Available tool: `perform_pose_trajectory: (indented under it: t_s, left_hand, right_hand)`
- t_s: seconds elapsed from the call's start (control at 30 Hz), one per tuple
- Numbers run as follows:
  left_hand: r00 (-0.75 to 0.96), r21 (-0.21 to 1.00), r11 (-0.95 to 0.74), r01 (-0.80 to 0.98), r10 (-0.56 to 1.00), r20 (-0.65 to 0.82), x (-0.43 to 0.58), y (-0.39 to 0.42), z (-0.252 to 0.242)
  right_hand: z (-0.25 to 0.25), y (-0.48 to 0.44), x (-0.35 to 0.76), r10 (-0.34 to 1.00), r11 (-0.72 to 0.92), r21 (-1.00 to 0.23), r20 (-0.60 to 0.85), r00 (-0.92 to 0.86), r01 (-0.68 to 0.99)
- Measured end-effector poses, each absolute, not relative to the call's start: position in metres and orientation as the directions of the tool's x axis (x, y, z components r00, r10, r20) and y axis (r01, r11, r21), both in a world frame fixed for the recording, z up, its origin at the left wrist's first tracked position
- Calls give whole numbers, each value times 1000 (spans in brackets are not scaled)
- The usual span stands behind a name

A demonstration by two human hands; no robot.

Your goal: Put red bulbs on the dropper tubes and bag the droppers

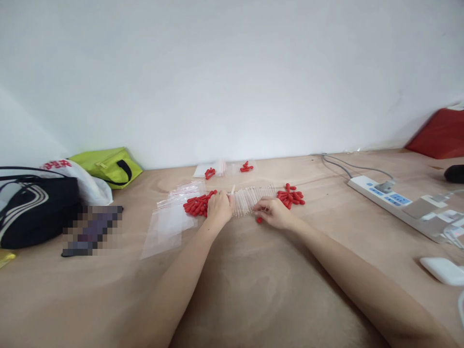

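A row of thin clear tubes (248, 200) lies side by side on the wooden table, between my two hands. My left hand (220, 208) is closed at the row's left end, and a pale tube tip (233, 187) shows just above its fingers. Behind that hand and to its left is a heap of red rubber bulbs (195, 205), partly covered by it. My right hand (274, 211) has its fingers bent together at the row's near right end; what they pinch is hidden. Just under those fingertips is a single red bulb (259, 220). More red bulbs (291, 195) lie to the right.
Clear zip bags (165, 227) overlap at left; two small bags near the wall (228, 87) carry a few red pieces (246, 167). A power strip (366, 186) with cables and a white case (442, 269) are at right. Black (43, 212) and lime-green bags (105, 164) stand at left.
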State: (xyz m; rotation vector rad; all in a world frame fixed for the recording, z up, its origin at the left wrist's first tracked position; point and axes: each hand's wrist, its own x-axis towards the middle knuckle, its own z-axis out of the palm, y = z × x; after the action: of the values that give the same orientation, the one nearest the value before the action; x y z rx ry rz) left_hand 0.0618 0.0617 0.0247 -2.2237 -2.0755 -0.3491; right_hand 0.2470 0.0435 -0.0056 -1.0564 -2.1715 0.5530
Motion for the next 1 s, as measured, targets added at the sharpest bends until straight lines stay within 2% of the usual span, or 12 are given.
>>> perform_pose_trajectory:
  t_s: [0.07, 0.13, 0.2, 0.27, 0.37, 0.47, 0.53, 0.63, 0.77, 0.83, 1.0]
  left_hand:
    - [82, 141, -114, 983, 973, 215, 57, 57, 26]
    - [130, 247, -185, 951, 966, 222, 49, 50, 24]
    - [194, 397, -283, 873, 949, 250, 38, 43, 19]
    - [233, 464, -371, 804, 915, 328, 29, 36, 11]
    - [322, 432, -517, 739, 834, 448, 19, 28, 0]
    - [400, 387, -617, 685, 763, 507, 16, 22, -8]
    - [458, 350, -658, 666, 732, 504, 16, 20, -10]
    - [502, 323, -666, 672, 731, 462, 16, 21, -12]
    - [449, 363, -623, 693, 767, 459, 16, 23, -12]
    - [432, 373, -623, 688, 764, 479, 16, 23, -12]
    - [446, 356, -674, 648, 714, 539, 19, 23, -13]
  right_hand:
    - [-1, 37, 252, 711, 693, -530, 385, -589, 490]
    - [0, 32, 255, 643, 745, -496, 354, -679, 446]
    - [-2, 30, 257, 621, 752, -500, 319, -716, 430]
    - [-7, 29, 258, 629, 743, -506, 307, -714, 437]
    - [-10, 30, 258, 659, 732, -481, 316, -683, 483]
    - [-8, 28, 258, 673, 724, -482, 340, -656, 493]
    - [-8, 26, 257, 695, 701, -547, 382, -609, 457]
    - [-13, 26, 253, 783, 610, -690, 448, -433, 390]
    - [-28, 27, 239, 891, 454, -831, 413, -191, 321]
    - [-31, 27, 233, 899, 438, -839, 409, -157, 324]
    - [-27, 26, 223, 854, 519, -746, 468, -226, 418]
